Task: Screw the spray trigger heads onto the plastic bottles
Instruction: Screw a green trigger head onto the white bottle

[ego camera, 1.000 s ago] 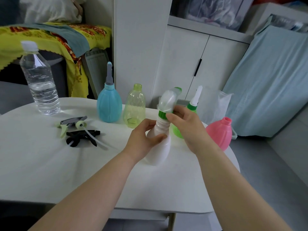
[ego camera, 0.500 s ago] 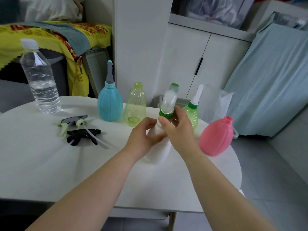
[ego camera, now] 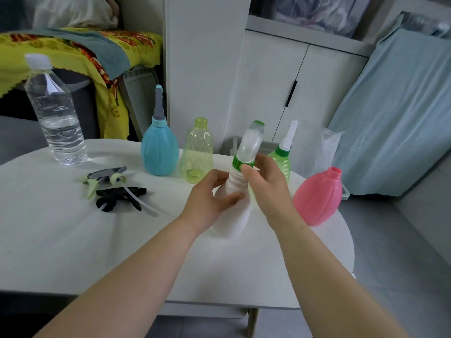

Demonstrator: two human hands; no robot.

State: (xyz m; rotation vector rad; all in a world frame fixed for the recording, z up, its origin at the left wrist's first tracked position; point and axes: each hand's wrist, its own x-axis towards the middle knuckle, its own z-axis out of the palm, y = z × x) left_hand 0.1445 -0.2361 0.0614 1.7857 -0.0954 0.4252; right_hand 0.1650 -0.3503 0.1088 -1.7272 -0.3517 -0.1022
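Note:
A white plastic bottle (ego camera: 234, 220) stands slightly tilted on the white table (ego camera: 73, 240). My left hand (ego camera: 210, 201) grips its ribbed neck. My right hand (ego camera: 266, 184) pinches the green collar of the translucent spray head (ego camera: 249, 147) sitting on that bottle's mouth. A pink bottle (ego camera: 319, 198) with no head stands to the right. An open yellow-green bottle (ego camera: 196, 152) stands behind. A blue bottle (ego camera: 159, 147) and a small green bottle (ego camera: 283, 162) carry heads. Two loose trigger heads lie at the left: a grey-green one (ego camera: 105, 178) and a black one (ego camera: 119, 197).
A clear water bottle (ego camera: 55, 113) with a white cap stands at the table's far left. White cabinets and a pale blue cloth rise behind the table. The table's rounded right edge drops to a grey floor just beyond the pink bottle.
My right hand has shifted its hold round the green collar, and the spray head has turned slightly. The bottle has stayed in my left hand.

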